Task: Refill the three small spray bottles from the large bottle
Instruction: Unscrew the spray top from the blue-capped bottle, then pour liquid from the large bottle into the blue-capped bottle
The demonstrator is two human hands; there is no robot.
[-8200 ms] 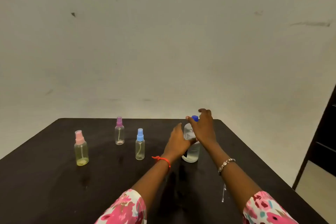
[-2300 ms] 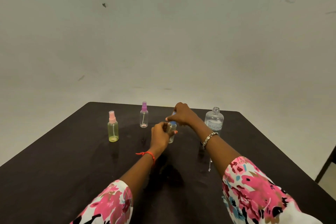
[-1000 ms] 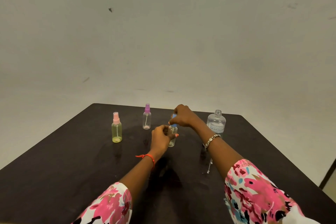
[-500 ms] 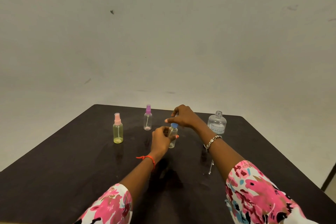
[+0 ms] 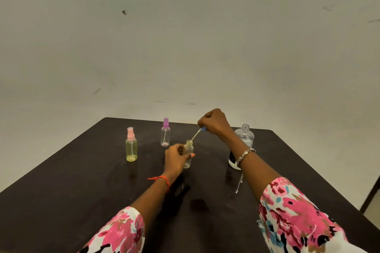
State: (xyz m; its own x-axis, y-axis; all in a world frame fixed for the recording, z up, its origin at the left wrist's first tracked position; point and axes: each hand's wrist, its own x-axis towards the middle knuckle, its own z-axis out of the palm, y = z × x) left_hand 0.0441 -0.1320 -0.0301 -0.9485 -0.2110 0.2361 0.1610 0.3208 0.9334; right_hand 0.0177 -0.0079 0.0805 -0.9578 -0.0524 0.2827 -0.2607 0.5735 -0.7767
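Your left hand (image 5: 175,157) was curled around the uncapped small spray bottle (image 5: 188,156), which stood upright on the dark desk (image 5: 82,181). Your right hand (image 5: 213,122), raised above it with the wrist bent, pinched the blue spray head (image 5: 203,129). Its dip tube (image 5: 195,136) slanted down to the bottle's mouth. The open large bottle (image 5: 244,136) stood behind your right forearm; the print on its label (image 5: 246,142) was too small to read. A pink-capped bottle (image 5: 131,148) and a purple-capped bottle (image 5: 165,132) stood to the left.

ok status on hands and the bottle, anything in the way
Left hand grips small bottle, upright. Right hand pinches blue spray top, tube tip at the neck. Large bottle uncapped, partly behind right forearm.
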